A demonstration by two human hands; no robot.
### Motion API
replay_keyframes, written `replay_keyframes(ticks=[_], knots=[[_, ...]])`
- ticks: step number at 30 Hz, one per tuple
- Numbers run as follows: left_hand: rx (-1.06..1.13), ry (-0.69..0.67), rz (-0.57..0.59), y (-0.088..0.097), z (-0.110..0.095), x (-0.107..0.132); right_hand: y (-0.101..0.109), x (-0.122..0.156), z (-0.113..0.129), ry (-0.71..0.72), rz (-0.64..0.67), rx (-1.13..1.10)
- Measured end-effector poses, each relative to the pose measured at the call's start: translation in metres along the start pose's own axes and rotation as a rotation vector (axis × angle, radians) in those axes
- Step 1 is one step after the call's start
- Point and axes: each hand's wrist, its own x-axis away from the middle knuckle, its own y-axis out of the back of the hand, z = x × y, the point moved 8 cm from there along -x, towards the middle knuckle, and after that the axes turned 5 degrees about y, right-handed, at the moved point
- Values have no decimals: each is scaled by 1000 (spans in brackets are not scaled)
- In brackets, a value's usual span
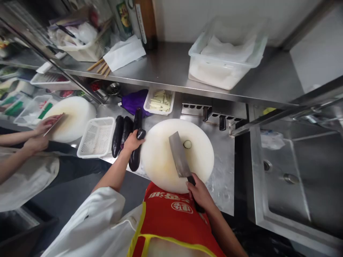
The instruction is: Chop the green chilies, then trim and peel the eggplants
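My right hand [199,192] is closed round the black handle of a cleaver [179,154], whose blade lies over the round white cutting board [160,160]. A small cut eggplant end [187,144] rests on the board beside the blade. At the board's left edge my left hand [132,142] grips a long dark eggplant [136,157]. Three more eggplants [123,134] lie side by side just left of it on the steel counter.
A white slotted basket [97,136] sits left of the eggplants. Behind are a purple cloth [134,101] and a tray of pale cut strips [159,101]. A sink [300,171] lies to the right. At far left another person's hands [40,134] cut on a second round board [73,117].
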Motion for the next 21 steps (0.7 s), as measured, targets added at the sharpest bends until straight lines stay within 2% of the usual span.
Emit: replay_keyframes(ticks=[4, 7, 9, 11, 12, 14, 16, 18, 21], knots=[[68, 21, -94, 5, -7, -40, 1, -5, 5, -24, -21, 64], [56, -10, -62, -10, -22, -66, 1, -6, 13, -14, -51, 113], [80, -80, -18, -21, -32, -81, 2, -5, 20, 28, -88, 145], [131, -113, -41, -23, -34, -98, 2, -5, 25, 66, -117, 157], [148, -69, -72, -20, -28, -108, 2, -5, 27, 78, -129, 156], [144, 122, -116, -16, -7, -127, 1, -5, 30, 91, -142, 150], [119, 298, -88, -20, 12, -140, 0, -7, 32, 80, -137, 144], [105, 355, -49, -26, 17, -149, -1, -8, 33, 58, -125, 150], [88, 359, -41, -28, 13, -158, 0, -8, 38, 53, -127, 186]])
